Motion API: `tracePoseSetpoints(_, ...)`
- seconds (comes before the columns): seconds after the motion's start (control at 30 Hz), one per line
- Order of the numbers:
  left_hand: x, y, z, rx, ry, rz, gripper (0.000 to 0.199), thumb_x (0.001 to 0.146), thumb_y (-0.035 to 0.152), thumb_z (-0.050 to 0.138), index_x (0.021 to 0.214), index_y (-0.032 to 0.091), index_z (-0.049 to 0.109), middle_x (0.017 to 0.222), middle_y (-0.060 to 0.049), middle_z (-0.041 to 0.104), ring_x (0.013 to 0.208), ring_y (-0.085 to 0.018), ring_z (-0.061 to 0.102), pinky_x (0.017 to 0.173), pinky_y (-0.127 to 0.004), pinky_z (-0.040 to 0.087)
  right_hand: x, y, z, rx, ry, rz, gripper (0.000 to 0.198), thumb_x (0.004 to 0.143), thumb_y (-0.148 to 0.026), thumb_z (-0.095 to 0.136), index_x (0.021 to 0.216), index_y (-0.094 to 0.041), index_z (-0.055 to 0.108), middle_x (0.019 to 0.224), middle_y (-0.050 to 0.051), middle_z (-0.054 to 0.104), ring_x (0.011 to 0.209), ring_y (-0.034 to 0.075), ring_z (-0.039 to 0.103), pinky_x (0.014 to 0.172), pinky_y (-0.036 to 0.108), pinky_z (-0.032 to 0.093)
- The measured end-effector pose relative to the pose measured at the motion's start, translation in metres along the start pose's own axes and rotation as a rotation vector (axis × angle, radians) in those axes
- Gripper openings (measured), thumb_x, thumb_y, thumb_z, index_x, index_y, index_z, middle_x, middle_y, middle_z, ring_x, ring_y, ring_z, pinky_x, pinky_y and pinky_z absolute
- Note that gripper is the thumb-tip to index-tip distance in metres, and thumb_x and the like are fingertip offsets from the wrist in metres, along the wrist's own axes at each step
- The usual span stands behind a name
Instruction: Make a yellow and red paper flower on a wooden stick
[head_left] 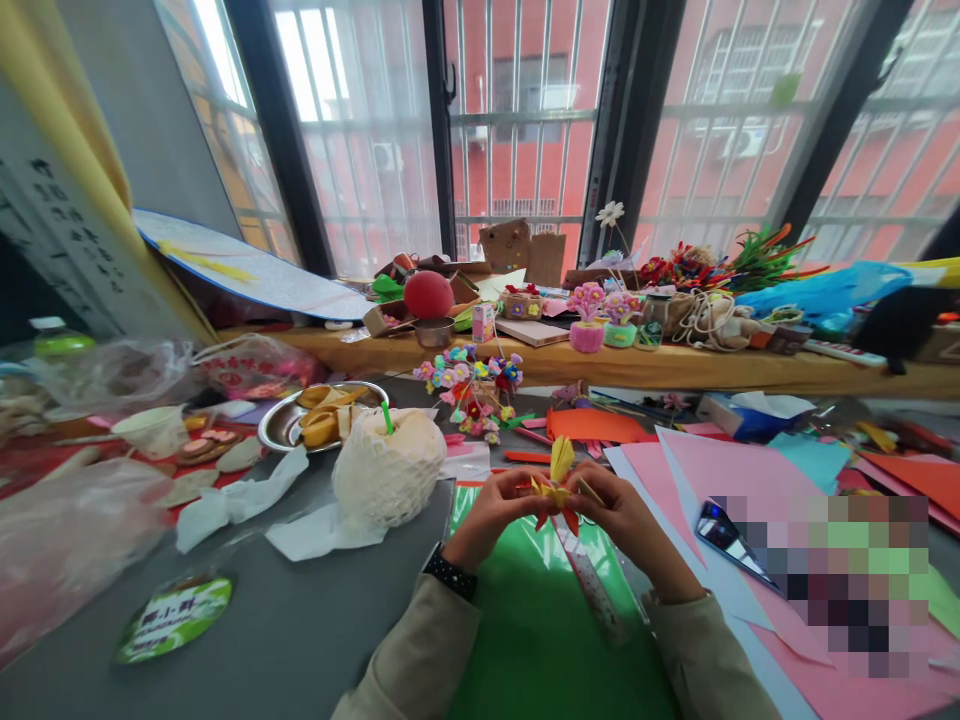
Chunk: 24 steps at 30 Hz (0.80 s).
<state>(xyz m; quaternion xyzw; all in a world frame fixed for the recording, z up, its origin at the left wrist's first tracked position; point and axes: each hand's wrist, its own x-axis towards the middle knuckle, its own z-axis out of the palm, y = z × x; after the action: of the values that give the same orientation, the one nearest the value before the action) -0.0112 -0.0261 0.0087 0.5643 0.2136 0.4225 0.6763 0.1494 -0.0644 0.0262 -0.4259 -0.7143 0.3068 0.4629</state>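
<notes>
Both hands pinch a small yellow paper fold (pixel 557 478) between them, above the green sheet (pixel 525 620) near the desk's (pixel 300 620) front edge. The fold's long axis stands upright, its pointed tip up, red bits hanging below. The left hand (pixel 491 515) and right hand (pixel 622 515) each clench its lower sides with their fingertips. A netted white ball (pixel 388 468) sits close on the left, and pink paper (pixel 720 480) lies to the right; bare grey desk lies at front left.

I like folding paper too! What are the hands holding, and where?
Both hands, left hand and right hand, pinch a small yellow-and-red folded paper piece at its lower middle.
</notes>
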Motion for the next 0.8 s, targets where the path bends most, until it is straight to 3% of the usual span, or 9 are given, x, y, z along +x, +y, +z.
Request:
tracePoseSetpoints(0.57,-0.001,0.003,-0.003,-0.016,-0.107,-0.027,0.021,0.059,0.022,0.063,0.074,0.011,0.053,0.070,-0.004,0.057,0.059,-0.014,0.057,0.047,-0.020,0.037,-0.003,-0.003,-0.006,0.125,-0.085,0.045,0.010,0.070,-0.027,0.054,0.067,-0.018,0.054,0.065,-0.003,0.051,0.059,0.009,0.046,0.054,0.020,0.034)
tracePoseSetpoints(0.67,0.001,0.001,-0.004,-0.043,-0.078,-0.012,0.025,0.062,0.021,0.061,0.082,0.014,0.047,0.068,-0.002,0.057,0.060,-0.013,0.057,0.048,-0.019,0.036,0.000,-0.005,-0.003,0.113,-0.055,0.062,0.012,0.071,-0.029,0.053,0.067,-0.018,0.054,0.063,-0.003,0.052,0.059,0.009,0.047,0.054,0.020,0.034)
tracePoseSetpoints(0.8,0.004,-0.005,-0.005,-0.055,0.036,0.055,0.024,0.063,0.019,0.061,0.077,0.015,0.042,0.066,0.001,0.056,0.054,-0.008,0.053,0.049,-0.018,0.036,0.003,-0.003,0.007,0.038,0.072,0.075,0.016,0.071,-0.032,0.051,0.068,-0.017,0.052,0.063,-0.002,0.052,0.058,0.010,0.047,0.052,0.020,0.035)
